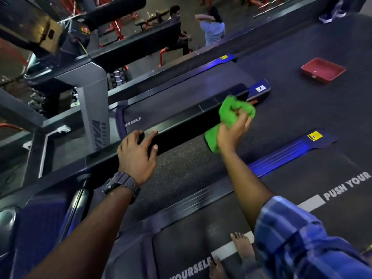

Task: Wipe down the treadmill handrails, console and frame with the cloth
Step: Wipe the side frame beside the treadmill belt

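handrail [181, 125]: black bar running diagonally through frame centre, from lower left up to its far end at upper right; landmark for everything below.
left hand [136, 154]: resting on the handrail's near stretch, fingers spread over the top edge, thumb on the near face; grip loose and open, nothing held. Dark watch [120, 183] on the wrist.
right hand [233, 131]: further along the handrail, near its far end; grip closed around the cloth.
cloth [231, 115]: green, bunched up, pressed against the handrail; part sticks out above the fingers, part hangs below the hand on the rail's near side.
sleeve [298, 234]: blue plaid, right arm, well below the handrail.
treadmill belt [191, 228]: below the handrail, white "PUSH YOUR" / "YOURSELF" lettering; bare feet [241, 246] stand on it.
red tray [323, 70]: on the floor, well beyond the handrail's far end.
upright [94, 109]: grey frame post, left of the handrail.
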Demonstrator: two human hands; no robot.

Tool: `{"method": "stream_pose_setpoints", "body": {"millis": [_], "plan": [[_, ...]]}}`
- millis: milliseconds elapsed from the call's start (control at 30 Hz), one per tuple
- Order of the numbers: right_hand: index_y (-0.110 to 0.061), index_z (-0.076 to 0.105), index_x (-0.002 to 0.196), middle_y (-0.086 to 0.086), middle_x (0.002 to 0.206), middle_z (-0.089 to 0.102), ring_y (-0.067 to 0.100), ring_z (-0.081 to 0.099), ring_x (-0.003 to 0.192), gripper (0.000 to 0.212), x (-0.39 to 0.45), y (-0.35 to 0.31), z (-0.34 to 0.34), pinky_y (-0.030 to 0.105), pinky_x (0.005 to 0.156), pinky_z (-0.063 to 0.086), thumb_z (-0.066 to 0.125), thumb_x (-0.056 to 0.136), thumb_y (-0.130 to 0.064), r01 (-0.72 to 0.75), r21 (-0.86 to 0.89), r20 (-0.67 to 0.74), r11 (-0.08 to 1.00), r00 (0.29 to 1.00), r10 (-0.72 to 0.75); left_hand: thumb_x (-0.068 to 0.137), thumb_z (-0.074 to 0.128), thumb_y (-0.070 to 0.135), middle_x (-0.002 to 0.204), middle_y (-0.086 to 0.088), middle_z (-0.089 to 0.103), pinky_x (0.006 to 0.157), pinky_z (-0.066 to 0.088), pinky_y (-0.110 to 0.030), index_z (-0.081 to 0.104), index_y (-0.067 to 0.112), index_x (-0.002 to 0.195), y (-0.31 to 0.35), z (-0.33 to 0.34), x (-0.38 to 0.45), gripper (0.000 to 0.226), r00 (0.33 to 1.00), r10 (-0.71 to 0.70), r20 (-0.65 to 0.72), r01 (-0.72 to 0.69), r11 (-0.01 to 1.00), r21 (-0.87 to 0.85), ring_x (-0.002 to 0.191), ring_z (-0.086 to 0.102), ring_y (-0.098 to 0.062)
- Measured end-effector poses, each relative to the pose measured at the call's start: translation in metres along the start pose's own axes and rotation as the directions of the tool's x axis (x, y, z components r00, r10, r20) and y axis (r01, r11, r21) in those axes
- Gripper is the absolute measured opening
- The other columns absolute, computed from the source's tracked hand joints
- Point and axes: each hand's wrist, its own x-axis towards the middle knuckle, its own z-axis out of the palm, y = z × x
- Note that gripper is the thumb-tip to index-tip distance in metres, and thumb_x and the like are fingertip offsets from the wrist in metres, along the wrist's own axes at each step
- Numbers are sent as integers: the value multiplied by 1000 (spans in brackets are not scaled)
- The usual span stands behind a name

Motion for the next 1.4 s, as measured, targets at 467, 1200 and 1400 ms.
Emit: {"method": "stream_pose_setpoints", "body": {"millis": [467,1200,1400], "plan": [[-11,61,95,15,104,55,33,47,96,32,-81,-55,26,40,87,39,57,63,-7,83,34,117,996,989,-87,92,47,25,130,-8,48,98,40,-45,49,18,133,-38,-5,-8,41,1000,-14,-6,14,999,37,116,45,-30],[-29,63,104,-4,98,61,25,43,81,51,-196,-21,66,38,73,38,81,57,-17,912,41,642,408,288,-710,56,33,4,112,-15,61,96,35,-27,64,2,109,-129,-47,-40,61,996,-77,36,81,987,-141,106,57,-34],[-28,60,116,-1,107,57,27,46,90,40,-241,-94,84,41,81,42,57,81,-9,680,70,420,730,644,-640,71,37,7,102,-20,60,87,38,-29,60,-2,106,-139,-46,-40,42,990,-140,3,135,950,-280,97,57,-32]]}}
